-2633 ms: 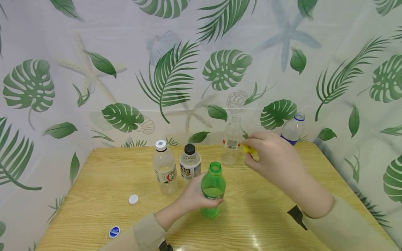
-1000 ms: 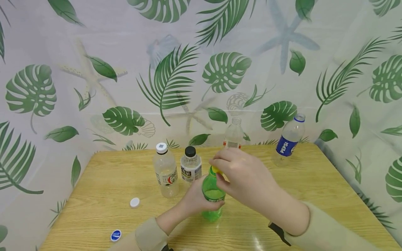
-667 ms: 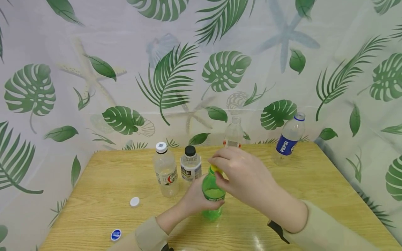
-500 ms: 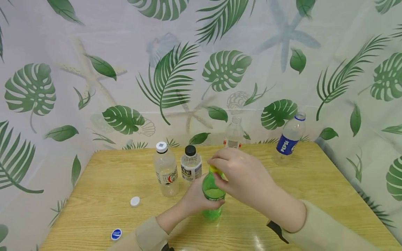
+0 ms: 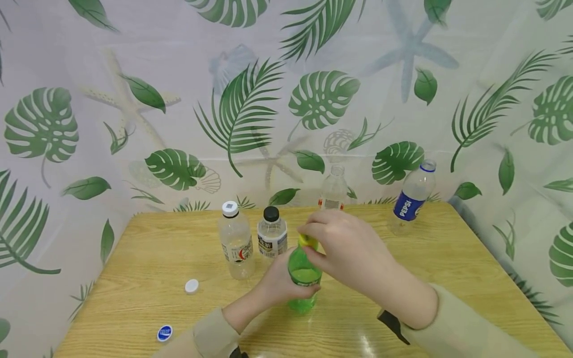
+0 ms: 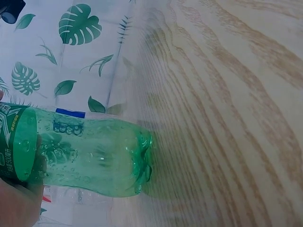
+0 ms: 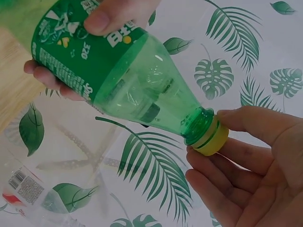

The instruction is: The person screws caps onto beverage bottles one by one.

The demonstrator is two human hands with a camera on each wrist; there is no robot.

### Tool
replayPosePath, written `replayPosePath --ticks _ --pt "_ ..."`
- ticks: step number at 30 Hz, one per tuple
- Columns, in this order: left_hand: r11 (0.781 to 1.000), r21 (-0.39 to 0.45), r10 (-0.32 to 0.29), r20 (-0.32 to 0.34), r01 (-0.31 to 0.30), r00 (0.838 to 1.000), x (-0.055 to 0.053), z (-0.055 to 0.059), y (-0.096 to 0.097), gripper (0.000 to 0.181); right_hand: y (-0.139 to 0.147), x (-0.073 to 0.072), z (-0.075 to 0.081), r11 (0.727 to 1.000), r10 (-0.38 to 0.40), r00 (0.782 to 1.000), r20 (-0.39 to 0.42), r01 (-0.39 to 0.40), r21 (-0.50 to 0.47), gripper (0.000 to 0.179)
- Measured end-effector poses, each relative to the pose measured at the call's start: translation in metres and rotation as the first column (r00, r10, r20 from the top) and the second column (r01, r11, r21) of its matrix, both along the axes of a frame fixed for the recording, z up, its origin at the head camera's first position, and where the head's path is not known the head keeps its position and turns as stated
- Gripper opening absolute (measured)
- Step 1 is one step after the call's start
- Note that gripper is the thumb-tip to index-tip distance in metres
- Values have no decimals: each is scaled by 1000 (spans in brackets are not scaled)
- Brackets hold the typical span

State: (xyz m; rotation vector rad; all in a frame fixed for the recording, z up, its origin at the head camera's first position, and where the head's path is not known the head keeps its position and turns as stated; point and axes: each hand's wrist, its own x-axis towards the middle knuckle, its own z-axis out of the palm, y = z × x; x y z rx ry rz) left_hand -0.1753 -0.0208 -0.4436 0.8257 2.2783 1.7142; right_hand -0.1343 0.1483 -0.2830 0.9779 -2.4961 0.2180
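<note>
My left hand (image 5: 281,281) grips a green plastic bottle (image 5: 304,270) around its label, holding it upright on the wooden table. In the right wrist view the thumb and fingers of that hand wrap the green label. My right hand (image 5: 346,243) pinches a yellow bottle cap (image 7: 214,140) between thumb and fingers. The cap sits over the bottle's mouth, with the green neck ring just below it. In the left wrist view the bottle's ridged base (image 6: 142,163) is right at the tabletop.
Left of the green bottle stand a white-capped bottle (image 5: 236,248) and a black-capped one (image 5: 272,232). Behind are a capless clear bottle (image 5: 333,188) and a capless Pepsi bottle (image 5: 409,201). A white cap (image 5: 191,286) and a blue cap (image 5: 164,333) lie at the table's left.
My right hand has brought the yellow cap from the right, near the clear bottle, onto the green bottle's mouth. Since then its fingers have shifted slightly around the cap. The left hand keeps its grip.
</note>
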Motion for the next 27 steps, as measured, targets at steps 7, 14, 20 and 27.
replayPosePath --ticks 7,14,20,27 --pt "1000 -11 0 17 1 1000 0 -1 -1 71 -3 -6 -5 992 -120 992 -39 119 -31 33" --pt "1000 0 -17 24 17 1000 0 0 -1 62 -3 -15 -18 992 -125 976 -178 120 -42 57" --pt "1000 11 -23 26 22 999 0 -1 -1 58 5 -13 -13 996 39 999 -16 -41 -76 45" --pt "1000 23 -17 9 17 1000 -2 -1 -1 62 16 -15 -6 978 172 964 203 -142 -153 36"
